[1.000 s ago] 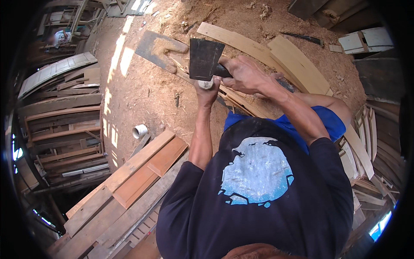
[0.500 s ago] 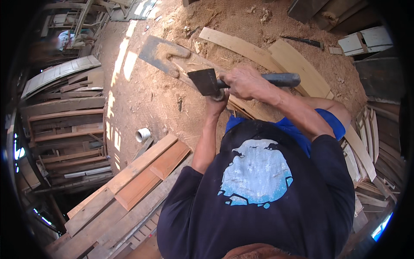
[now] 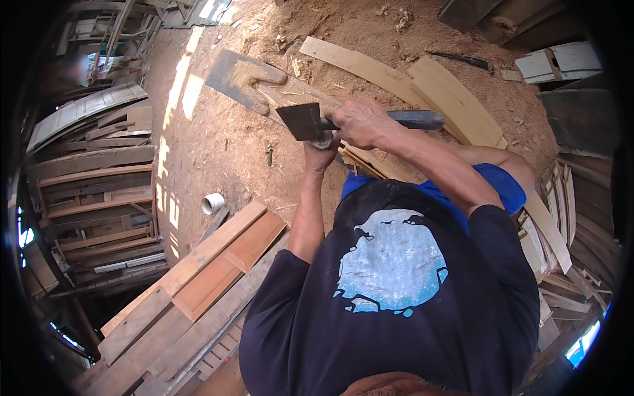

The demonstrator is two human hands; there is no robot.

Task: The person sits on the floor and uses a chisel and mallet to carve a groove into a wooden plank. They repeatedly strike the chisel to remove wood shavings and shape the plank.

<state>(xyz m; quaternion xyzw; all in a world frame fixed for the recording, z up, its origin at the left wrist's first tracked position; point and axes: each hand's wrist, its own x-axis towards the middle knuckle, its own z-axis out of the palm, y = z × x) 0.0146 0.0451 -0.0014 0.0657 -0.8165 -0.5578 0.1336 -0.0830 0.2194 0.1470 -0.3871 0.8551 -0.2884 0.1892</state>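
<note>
My right hand (image 3: 360,123) is wrapped round the dark handle of a hatchet (image 3: 298,121), close to its head. The handle's end sticks out to the right past my wrist. The broad, dark blade faces left. Just under the head, my left hand (image 3: 319,154) is closed, its fingers curled up against the tool. A greyish bit shows at these fingers, but what they hold is mostly hidden. Beyond both hands lies a long work board (image 3: 228,66) with a forked wooden stop (image 3: 256,80) on it, dusted with shavings.
Pale planks (image 3: 456,99) lie on the sawdust-covered ground ahead to the right, near a dark bar-like tool (image 3: 462,61). A white pipe piece (image 3: 212,203) sits left of my left forearm. Stacked boards (image 3: 205,287) fill the lower left; wood frames (image 3: 99,198) stand further left.
The hatchet and both hands have shifted slightly to the left together. The whole view has also drifted a little. My right hand keeps its grip on the handle.
</note>
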